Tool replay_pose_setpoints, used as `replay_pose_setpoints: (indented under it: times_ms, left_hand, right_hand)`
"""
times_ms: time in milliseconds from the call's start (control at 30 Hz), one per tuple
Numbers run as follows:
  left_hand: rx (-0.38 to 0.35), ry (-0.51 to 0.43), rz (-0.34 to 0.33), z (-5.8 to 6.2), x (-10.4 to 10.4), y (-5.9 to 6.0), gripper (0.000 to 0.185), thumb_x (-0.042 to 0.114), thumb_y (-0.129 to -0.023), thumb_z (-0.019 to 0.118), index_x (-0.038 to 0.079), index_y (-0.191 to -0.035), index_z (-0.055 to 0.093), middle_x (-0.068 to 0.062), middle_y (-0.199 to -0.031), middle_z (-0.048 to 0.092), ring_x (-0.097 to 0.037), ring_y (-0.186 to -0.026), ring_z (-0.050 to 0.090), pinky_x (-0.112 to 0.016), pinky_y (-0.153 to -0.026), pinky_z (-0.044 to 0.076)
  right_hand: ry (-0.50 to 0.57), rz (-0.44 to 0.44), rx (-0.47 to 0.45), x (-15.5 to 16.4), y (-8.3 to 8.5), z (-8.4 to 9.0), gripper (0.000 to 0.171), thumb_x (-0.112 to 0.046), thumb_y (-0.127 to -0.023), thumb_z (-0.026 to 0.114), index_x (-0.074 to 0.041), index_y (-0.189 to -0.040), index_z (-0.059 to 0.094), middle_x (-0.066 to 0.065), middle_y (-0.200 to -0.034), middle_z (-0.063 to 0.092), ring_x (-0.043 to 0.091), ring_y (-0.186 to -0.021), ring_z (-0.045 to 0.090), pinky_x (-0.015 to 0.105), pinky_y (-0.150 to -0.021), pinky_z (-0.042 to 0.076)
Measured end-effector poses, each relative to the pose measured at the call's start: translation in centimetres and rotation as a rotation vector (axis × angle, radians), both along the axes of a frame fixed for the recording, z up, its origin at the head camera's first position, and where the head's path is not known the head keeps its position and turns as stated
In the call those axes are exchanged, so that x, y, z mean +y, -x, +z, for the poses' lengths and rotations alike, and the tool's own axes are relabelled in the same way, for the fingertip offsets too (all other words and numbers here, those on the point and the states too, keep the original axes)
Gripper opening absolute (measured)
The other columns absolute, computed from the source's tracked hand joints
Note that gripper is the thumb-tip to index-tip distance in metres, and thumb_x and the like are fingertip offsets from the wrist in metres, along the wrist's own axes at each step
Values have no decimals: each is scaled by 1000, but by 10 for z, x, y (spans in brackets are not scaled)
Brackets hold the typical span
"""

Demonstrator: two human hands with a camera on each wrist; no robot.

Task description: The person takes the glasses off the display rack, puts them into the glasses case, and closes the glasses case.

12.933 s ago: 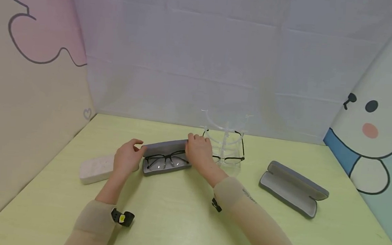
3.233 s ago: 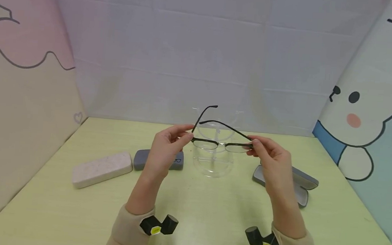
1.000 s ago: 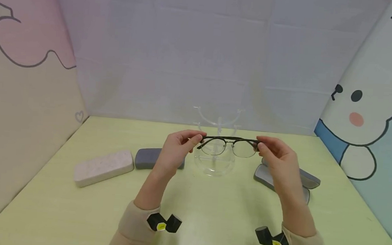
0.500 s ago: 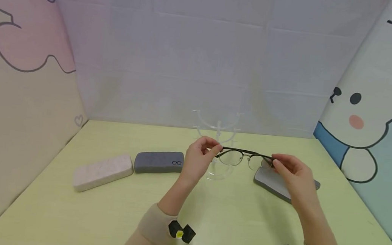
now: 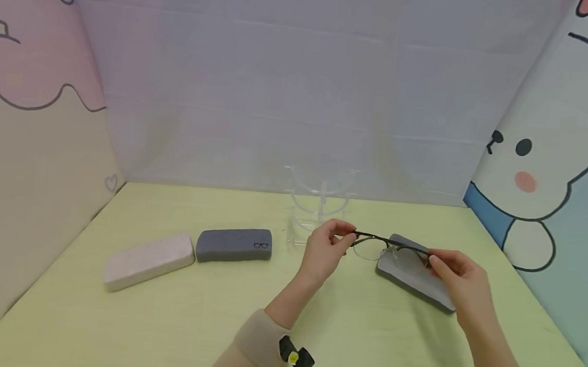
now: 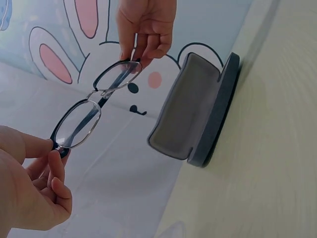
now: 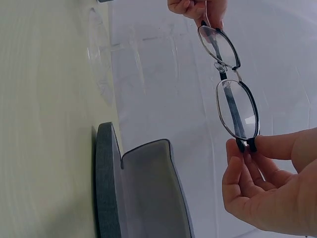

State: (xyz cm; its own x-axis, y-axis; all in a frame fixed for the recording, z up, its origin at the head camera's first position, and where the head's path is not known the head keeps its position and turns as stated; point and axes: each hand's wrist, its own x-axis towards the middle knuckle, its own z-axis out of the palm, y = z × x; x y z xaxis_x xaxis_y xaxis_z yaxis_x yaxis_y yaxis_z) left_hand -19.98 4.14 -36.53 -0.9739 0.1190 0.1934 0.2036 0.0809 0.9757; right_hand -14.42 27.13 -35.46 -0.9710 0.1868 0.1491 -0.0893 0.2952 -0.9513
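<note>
— Since a moment ago, both hands have carried the glasses point(image 5: 390, 249) rightward and lower, so they now hang above the open grey case point(image 5: 415, 278). What grips them?

— Left hand point(image 5: 326, 253) pinches one end of the folded frame between thumb and fingertips; right hand point(image 5: 460, 280) pinches the other end the same way. Both are clamped on the frame, held apart by its width.

— Do the glasses touch the case?

— No. In the wrist views the frame is in the air, lenses point(image 6: 77, 124) clear of the case's grey lining point(image 7: 153, 193).

— Where does that case sit?

— Toward the right edge of the bench point(image 5: 161, 322), lid up, hinge away from the person.

— And beyond the hands?

— A clear plastic stand point(image 5: 319, 205) rises near the back edge, just behind the left hand. Left of it lies a closed grey case point(image 5: 234, 245) with a small glasses mark, and a closed pale speckled case point(image 5: 148, 261) lies just beside that, nearer the left edge.
</note>
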Motion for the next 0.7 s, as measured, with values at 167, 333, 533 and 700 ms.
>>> replay_pose_setpoints:
  times_ms: [167,333,533,700]
  left_hand:
    - [-32,19,18,-12,16,0,12,15,-84,65,11,-94,66,2,-89,65,-4,-53,46,-18,-47,38]
    - [-77,96,37,-20,29,3,8,17,-81,67,13,-88,69,6,-83,66,-3,-53,45,-18,-45,35]
    - [-104,142,34,-29,44,10,10,13,-80,68,11,-89,72,3,-80,66,-7,-58,55,-18,-50,41]
    - [-181,93,-12,-32,57,12,18,12,-82,67,9,-99,71,2,-88,69,-21,-71,65,-17,-53,44]
  right_hand:
    - [25,-7,-41,13,-5,-9,13,-15,-89,58,-25,-91,66,-22,-78,63,-5,-72,59,10,-66,47]
    - [-67,-24,-115,27,-9,-16,10,-21,-90,57,-29,-91,64,-27,-78,60,-7,-73,58,10,-67,47]
    - [-10,-23,-152,42,-10,-24,19,-19,-90,57,-36,-83,62,-26,-76,61,-8,-71,59,11,-66,48]
    - [40,-56,-191,53,-9,-32,23,-19,-89,59,-37,-76,61,-24,-72,62,-6,-67,60,12,-64,49]
